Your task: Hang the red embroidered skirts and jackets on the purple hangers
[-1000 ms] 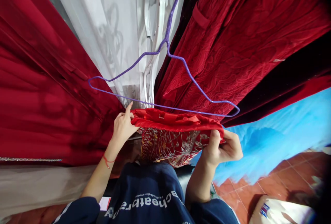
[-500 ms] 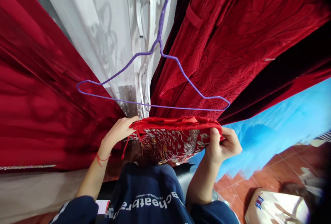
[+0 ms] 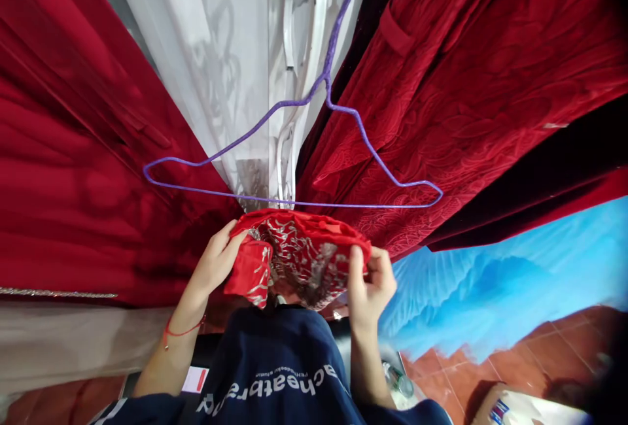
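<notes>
Drawing inward, the right hand (image 3: 371,281) has come nearer the left hand (image 3: 216,260), and the embroidered red garment (image 3: 307,252), stretched almost straight between them a moment ago, now bows and bunches. The right pinches one end of its plain band (image 3: 316,221), thumb in front and fingers behind; the left grips the other end, some of its fingers hidden. There, a red flap (image 3: 248,271) has come into view, turned down toward the dark shirt (image 3: 275,353). To me that suggests the cloth is being gathered narrower, just below the purple hanger (image 3: 327,77); whether they touch, I can't tell.
</notes>
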The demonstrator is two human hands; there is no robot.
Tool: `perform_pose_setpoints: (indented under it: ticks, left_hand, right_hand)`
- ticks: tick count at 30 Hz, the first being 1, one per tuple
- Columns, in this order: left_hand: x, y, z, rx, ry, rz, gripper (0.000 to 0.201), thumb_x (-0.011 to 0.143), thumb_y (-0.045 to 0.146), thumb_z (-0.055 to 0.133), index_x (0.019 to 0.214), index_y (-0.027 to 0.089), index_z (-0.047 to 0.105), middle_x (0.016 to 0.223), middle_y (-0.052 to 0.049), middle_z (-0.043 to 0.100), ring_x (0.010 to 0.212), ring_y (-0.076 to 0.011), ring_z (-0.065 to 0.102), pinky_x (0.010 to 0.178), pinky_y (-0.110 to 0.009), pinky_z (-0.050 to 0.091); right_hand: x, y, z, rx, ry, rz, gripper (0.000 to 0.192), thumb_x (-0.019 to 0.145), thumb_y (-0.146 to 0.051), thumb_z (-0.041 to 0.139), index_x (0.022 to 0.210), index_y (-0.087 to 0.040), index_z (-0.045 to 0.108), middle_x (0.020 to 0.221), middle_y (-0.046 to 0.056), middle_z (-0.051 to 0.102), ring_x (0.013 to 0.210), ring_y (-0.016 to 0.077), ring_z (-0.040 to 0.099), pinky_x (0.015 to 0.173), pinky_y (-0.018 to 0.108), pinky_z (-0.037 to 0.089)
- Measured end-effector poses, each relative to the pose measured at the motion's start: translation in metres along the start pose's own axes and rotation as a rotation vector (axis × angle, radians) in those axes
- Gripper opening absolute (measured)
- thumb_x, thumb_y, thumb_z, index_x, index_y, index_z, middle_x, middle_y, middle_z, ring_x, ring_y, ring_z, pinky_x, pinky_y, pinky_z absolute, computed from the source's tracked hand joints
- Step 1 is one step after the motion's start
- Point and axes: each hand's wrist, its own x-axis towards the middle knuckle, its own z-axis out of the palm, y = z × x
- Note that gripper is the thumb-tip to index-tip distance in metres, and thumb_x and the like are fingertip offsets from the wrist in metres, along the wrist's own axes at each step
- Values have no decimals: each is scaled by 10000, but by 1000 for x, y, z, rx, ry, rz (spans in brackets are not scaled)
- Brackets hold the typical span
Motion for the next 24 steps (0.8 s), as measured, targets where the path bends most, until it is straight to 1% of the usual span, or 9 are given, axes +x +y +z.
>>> perform_pose_setpoints:
  ticks: [4,7,9,13,15,17,21,22,24]
  left_hand:
    - [-9,11,13,-186,28,13,435,924,465,536,1197,153,669,1216,-89,719,1087,-234,668,962,-313,497]
    - [-15,15,10,-189,64,10,373,918,421,546,1136,158,697,1175,-76,735,1073,-236,672,934,-300,503]
    - [-21,16,0,-168,120,-27,337,895,409,574,1083,167,715,1114,-56,752,1014,-224,685,921,-288,502]
    - [-41,25,-16,-207,222,-148,344,880,462,594,1012,174,731,948,-30,766,986,-237,689,920,-292,508]
    - [-53,32,-15,-243,199,-200,362,863,498,627,997,179,733,887,-30,757,969,-254,690,893,-307,527]
    - [-64,36,-9,-265,270,-263,346,830,509,680,981,203,734,898,-28,749,949,-257,694,862,-309,543]
    - [-73,34,-3,-317,612,-376,346,800,513,730,1019,245,723,1148,-32,719,1133,-244,656,981,-310,518]
    - [-73,32,-2,-342,648,-368,368,799,513,732,1046,240,719,1187,-38,708,1177,-246,637,1016,-321,504]
    - [-69,29,-2,-402,673,-303,413,798,504,733,1094,216,711,1209,-50,704,1221,-256,616,1045,-342,493]
  right_hand:
    - [-46,-25,24,177,-417,43,200,880,-341,642,978,-216,520,741,-35,591,614,111,539,599,227,463]
    - [-56,-26,36,237,-627,63,224,839,-308,685,893,-217,488,694,-54,563,574,96,505,585,218,448]
    - [-50,-21,38,229,-601,102,194,889,-301,634,804,-210,485,615,-69,523,516,82,461,528,203,399]
    - [-39,-21,38,192,-327,84,188,952,-295,558,800,-210,486,605,-64,512,507,86,463,503,208,386]
    - [-45,-30,41,218,-408,-65,125,965,-266,519,854,-218,488,673,-36,553,567,109,526,566,236,449]
    - [-58,-41,46,272,-565,-276,72,959,-290,513,964,-218,506,783,10,590,697,157,601,662,294,515]
    - [-81,-51,58,349,-648,-513,867,727,-615,753,1358,-159,373,1136,148,550,1099,323,588,880,480,556]
    - [-83,-51,61,341,-629,-515,979,673,-600,804,1403,-154,329,1198,172,520,1157,346,561,909,506,548]
    - [-77,-49,65,308,-581,-475,854,727,-406,799,1413,-184,340,1249,175,513,1180,331,562,921,494,548]
